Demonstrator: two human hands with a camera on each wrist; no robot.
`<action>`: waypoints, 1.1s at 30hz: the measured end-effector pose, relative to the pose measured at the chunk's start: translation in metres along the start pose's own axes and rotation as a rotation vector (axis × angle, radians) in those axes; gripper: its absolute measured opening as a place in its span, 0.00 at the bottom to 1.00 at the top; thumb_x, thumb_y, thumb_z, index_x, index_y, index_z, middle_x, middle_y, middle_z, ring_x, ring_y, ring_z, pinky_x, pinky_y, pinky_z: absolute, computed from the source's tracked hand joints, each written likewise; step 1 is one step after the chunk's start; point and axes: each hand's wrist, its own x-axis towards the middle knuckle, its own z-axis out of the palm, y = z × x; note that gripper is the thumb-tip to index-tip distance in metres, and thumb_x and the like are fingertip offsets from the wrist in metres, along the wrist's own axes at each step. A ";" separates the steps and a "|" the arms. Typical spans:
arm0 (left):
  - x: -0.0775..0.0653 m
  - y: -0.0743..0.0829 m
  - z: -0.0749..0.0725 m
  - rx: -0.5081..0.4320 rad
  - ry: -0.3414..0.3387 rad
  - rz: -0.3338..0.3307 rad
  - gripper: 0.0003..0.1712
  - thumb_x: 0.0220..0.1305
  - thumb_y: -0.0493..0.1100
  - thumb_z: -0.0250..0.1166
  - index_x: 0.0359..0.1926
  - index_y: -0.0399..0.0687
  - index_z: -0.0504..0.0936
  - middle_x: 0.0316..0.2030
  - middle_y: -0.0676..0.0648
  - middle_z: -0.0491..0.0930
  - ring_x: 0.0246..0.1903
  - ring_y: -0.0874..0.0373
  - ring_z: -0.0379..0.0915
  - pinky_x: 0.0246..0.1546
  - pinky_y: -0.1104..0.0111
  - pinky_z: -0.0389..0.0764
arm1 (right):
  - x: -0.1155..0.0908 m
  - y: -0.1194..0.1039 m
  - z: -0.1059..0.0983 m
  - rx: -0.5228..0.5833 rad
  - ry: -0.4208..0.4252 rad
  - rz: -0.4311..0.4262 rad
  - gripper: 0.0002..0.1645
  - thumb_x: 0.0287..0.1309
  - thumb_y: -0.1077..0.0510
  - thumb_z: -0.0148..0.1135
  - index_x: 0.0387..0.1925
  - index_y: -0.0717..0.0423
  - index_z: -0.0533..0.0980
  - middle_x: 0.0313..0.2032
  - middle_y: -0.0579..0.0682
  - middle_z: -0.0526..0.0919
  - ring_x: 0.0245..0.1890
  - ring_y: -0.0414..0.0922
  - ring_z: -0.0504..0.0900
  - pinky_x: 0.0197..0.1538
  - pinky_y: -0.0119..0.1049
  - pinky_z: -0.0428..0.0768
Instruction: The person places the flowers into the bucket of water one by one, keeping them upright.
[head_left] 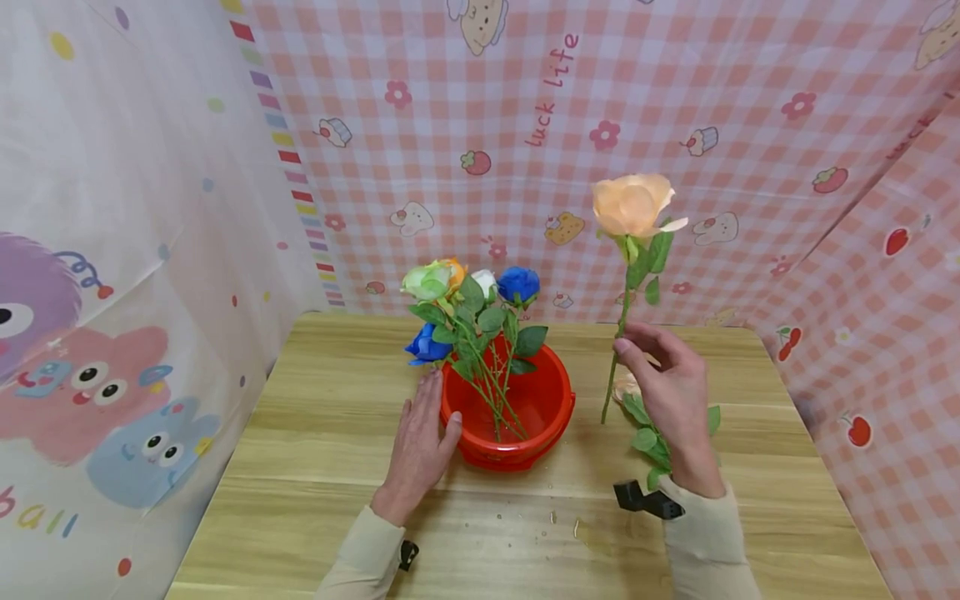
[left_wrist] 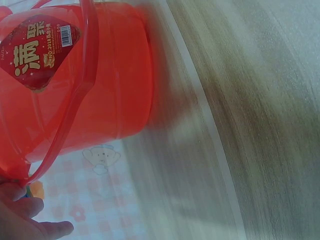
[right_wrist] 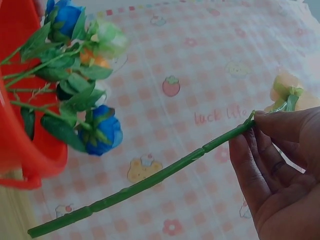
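A person's two bare hands work over a wooden table (head_left: 315, 408). The right hand (head_left: 672, 392) pinches the green stem (head_left: 624, 308) of a peach rose (head_left: 633, 204) between thumb and fingertips, holding it roughly upright, bloom at the top, to the right of a red bucket (head_left: 555, 412) and apart from it. The left hand (head_left: 418, 433) rests against the bucket's left side, its fingers straight and the thumb spread away from them, near the rim. Inside the bucket, long stems lean up and to the left, bearing a pale green rose (head_left: 427, 282), an orange rose (head_left: 456, 270) partly hidden behind it, a white rose (head_left: 486, 284) and two blue roses, one upright (head_left: 519, 285) and one drooping over the left rim (head_left: 428, 345). The left wrist view shows the bucket's handle (left_wrist: 91, 60) and a dark red label (left_wrist: 40, 52). A leafy flower (head_left: 651, 446) lies on the table, partly covered by the right hand. Water drops (head_left: 576, 527) dot the wood in front of the bucket. Behind hangs a pink checked cloth (head_left: 420, 50) with cartoon prints.
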 end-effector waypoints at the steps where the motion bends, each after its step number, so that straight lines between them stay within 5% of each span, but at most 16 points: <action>1: 0.000 0.000 0.000 0.000 0.001 -0.001 0.39 0.76 0.51 0.52 0.79 0.36 0.57 0.78 0.38 0.59 0.77 0.41 0.53 0.73 0.37 0.56 | 0.001 -0.001 0.002 0.013 -0.002 -0.005 0.14 0.62 0.74 0.66 0.50 0.75 0.82 0.38 0.41 0.87 0.38 0.36 0.87 0.43 0.28 0.86; 33: -0.001 0.001 0.000 0.014 -0.013 -0.014 0.39 0.77 0.51 0.52 0.80 0.35 0.57 0.78 0.38 0.58 0.78 0.41 0.52 0.74 0.39 0.55 | 0.007 -0.009 0.054 0.096 -0.118 -0.016 0.13 0.63 0.71 0.68 0.49 0.71 0.82 0.41 0.49 0.86 0.41 0.42 0.86 0.45 0.33 0.87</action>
